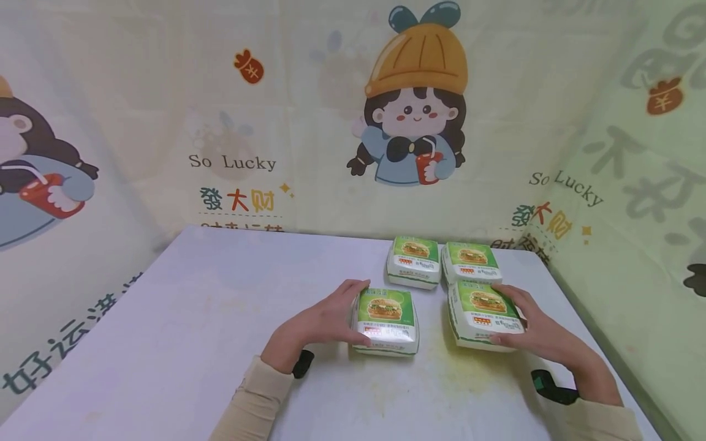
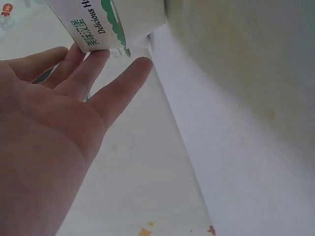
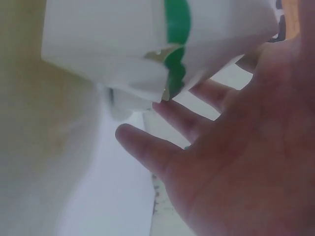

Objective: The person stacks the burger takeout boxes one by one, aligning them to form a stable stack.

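Slipping looks the likeliest trouble: I have each box by one side only, so uneven pressure could twist it loose, while too much could dent the card. My left hand (image 1: 325, 320) sits at nine o'clock of the left box (image 1: 384, 323), thumb at seven, fingertips at eleven; my right hand (image 1: 543, 331) sits at three o'clock of the right box (image 1: 484, 313), thumb at five, fingertips at one. The fingers of both hands are spread to the box's depth and pinch it, though one finger in each wrist view seems clear of the card. Whether either box is off the counter (image 1: 220, 318) I cannot tell. At twelve o'clock of the right box, the back right box (image 1: 471, 260) is so near that a forward push could knock it askew. The back left box (image 1: 413, 264) lies at one o'clock from the left box, apart from it, so only a longer shove would make them bump.
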Motion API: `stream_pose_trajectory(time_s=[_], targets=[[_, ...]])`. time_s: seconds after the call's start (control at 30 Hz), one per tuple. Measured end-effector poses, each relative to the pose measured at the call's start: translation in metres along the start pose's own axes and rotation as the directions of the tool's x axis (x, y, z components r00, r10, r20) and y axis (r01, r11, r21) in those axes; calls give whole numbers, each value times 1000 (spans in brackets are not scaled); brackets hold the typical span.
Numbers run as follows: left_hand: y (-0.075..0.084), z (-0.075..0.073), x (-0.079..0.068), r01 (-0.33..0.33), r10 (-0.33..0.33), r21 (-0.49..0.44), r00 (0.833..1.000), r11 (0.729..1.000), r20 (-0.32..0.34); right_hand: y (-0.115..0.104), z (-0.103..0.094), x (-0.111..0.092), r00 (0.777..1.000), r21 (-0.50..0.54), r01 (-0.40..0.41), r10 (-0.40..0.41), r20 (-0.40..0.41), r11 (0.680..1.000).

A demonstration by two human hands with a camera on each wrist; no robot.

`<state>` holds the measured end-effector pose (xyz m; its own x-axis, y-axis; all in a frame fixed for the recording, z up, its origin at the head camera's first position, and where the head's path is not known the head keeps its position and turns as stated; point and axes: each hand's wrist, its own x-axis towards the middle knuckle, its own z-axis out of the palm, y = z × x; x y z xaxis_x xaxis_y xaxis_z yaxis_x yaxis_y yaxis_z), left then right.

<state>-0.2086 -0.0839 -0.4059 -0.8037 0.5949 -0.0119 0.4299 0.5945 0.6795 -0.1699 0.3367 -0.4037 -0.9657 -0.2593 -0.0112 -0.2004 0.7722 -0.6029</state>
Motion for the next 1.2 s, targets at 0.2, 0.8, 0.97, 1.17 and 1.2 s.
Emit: stream_pose_trajectory(time_s=[0.2,0.8,0.97,1.17,1.2], targets=[[-1,0,0,3,-3,8,1000,1000,3,-9,-1,-1,999,25,43,-42,-30,999],[-4,-4,-2,-49,50,-23,999,999,0,-57,6,18,981,76,165,-155,-119,983],[-5,-4,-3,-57,57,-12,998,998,-8,-69,9,25,973,97,201,-187,-138,975],[-5,-5,-3,-52,52,-16,999,999,-5,-81,16,31,970,138,222,-204,-133,965],[-5,-5,-3,-50,50,-15,999,999,-5,-84,16,33,970,136,222,-204,-134,966]])
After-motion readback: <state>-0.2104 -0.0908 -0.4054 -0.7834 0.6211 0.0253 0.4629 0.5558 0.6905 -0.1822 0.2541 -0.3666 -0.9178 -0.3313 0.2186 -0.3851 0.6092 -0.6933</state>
